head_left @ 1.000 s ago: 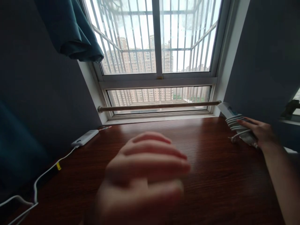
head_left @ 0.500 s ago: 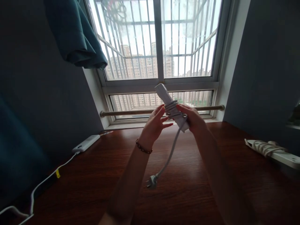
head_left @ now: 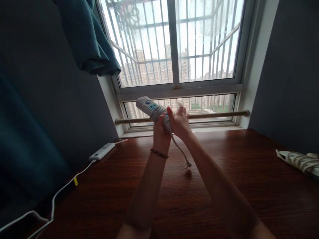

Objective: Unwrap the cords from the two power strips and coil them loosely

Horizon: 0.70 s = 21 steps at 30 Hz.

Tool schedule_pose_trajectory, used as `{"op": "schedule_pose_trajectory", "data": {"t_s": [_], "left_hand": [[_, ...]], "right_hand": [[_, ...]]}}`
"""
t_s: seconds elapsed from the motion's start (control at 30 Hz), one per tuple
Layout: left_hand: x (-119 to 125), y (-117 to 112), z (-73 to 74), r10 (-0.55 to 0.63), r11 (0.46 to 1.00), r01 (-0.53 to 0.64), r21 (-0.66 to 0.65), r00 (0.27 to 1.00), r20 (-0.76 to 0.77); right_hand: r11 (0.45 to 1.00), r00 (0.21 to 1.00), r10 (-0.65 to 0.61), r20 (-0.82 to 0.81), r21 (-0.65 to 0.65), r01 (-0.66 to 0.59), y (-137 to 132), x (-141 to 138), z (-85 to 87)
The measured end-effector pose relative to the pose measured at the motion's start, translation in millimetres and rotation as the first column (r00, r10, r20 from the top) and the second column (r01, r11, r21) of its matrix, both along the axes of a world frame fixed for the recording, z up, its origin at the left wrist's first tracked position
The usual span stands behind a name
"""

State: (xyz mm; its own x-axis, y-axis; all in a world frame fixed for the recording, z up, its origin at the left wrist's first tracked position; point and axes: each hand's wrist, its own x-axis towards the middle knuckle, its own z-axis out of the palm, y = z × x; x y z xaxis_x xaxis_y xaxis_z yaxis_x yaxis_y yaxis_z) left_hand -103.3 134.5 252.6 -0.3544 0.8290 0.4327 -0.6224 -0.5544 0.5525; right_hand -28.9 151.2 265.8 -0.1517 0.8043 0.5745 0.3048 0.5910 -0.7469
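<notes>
I hold a white power strip (head_left: pixel 149 105) up in front of the window, its cord wound around its body. My left hand (head_left: pixel 160 130), with a bead bracelet on the wrist, is wrapped around the strip's lower part. My right hand (head_left: pixel 178 122) grips the coiled cord right beside it. The loose end of the cord hangs down with the plug (head_left: pixel 187 164) dangling just above the dark wooden desk (head_left: pixel 199 199).
A second white power strip (head_left: pixel 299 160) with wound cord lies at the desk's right edge. A white power bank (head_left: pixel 102 151) with a white cable (head_left: pixel 59 192) lies at the left. A wooden rod (head_left: pixel 214 115) spans the window sill. A teal curtain (head_left: pixel 87 36) hangs upper left.
My right hand picked the strip up from the right of the desk and brought it to the middle. Both hands now grip it, and the strip has tilted to point left.
</notes>
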Motion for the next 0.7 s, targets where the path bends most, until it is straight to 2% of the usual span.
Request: {"op": "schedule_pose_trajectory", "data": {"t_s": [0.03,0.07,0.1,0.13,0.17,0.2,0.23,0.27,0.33,0.37,0.43,0.47,0.53,0.7], "left_hand": [[-4,-1,1.1,0.075,0.997,-0.076,0.031,0.997,0.032],[-8,-2,2.6,0.146,0.987,-0.150,0.062,0.987,0.063],[-12,-5,4.5,0.195,0.976,-0.202,0.086,0.977,0.089],[-16,-8,6.5,0.211,0.971,-0.221,0.096,0.972,0.100],[-21,-11,8.6,0.204,0.972,-0.214,0.098,0.973,0.103],[-27,-14,10.6,0.178,0.978,-0.186,0.090,0.979,0.095],[-32,-18,12.4,0.142,0.987,-0.146,0.067,0.987,0.072],[-39,-20,13.8,0.100,0.994,-0.101,0.030,0.994,0.035],[-51,-24,14.8,-0.020,0.997,0.015,-0.072,0.997,-0.068],[-56,-25,14.4,-0.105,0.989,0.092,-0.112,0.988,-0.117],[-64,-24,11.7,-0.282,0.957,0.261,-0.127,0.942,-0.185],[-65,-22,9.7,-0.350,0.936,0.332,-0.116,0.913,-0.212],[-63,-17,5.0,-0.408,0.913,0.396,-0.100,0.878,-0.250],[-44,-5,-6.3,-0.404,0.914,0.369,-0.166,0.846,-0.346]], "right_hand": [[0.980,0.991,0.129,-0.034,-0.149,-0.132,-1,2,-4.1],[0.894,0.949,0.303,-0.083,-0.321,-0.313,-3,6,-9.5],[0.717,0.854,0.499,-0.147,-0.483,-0.502,-5,12,-15.4],[0.507,0.708,0.677,-0.203,-0.568,-0.648,-8,18,-21.0],[0.330,0.560,0.795,-0.235,-0.608,-0.723,-10,26,-25.3],[0.265,0.481,0.847,-0.227,-0.604,-0.752,-12,34,-27.5],[0.278,0.464,0.860,-0.214,-0.566,-0.776,-13,43,-27.4],[0.346,0.509,0.831,-0.223,-0.509,-0.788,-13,52,-25.2],[0.546,0.651,0.669,-0.359,-0.357,-0.758,-12,69,-16.6],[0.627,0.676,0.580,-0.454,-0.280,-0.726,-10,77,-11.9],[0.737,0.666,0.471,-0.579,-0.157,-0.658,-4,91,-5.9],[0.773,0.661,0.443,-0.606,-0.115,-0.624,0,97,-5.2],[0.826,0.684,0.407,-0.606,-0.075,-0.558,7,105,-8.0],[0.895,0.767,0.334,-0.547,-0.070,-0.440,23,111,-20.4]]}}
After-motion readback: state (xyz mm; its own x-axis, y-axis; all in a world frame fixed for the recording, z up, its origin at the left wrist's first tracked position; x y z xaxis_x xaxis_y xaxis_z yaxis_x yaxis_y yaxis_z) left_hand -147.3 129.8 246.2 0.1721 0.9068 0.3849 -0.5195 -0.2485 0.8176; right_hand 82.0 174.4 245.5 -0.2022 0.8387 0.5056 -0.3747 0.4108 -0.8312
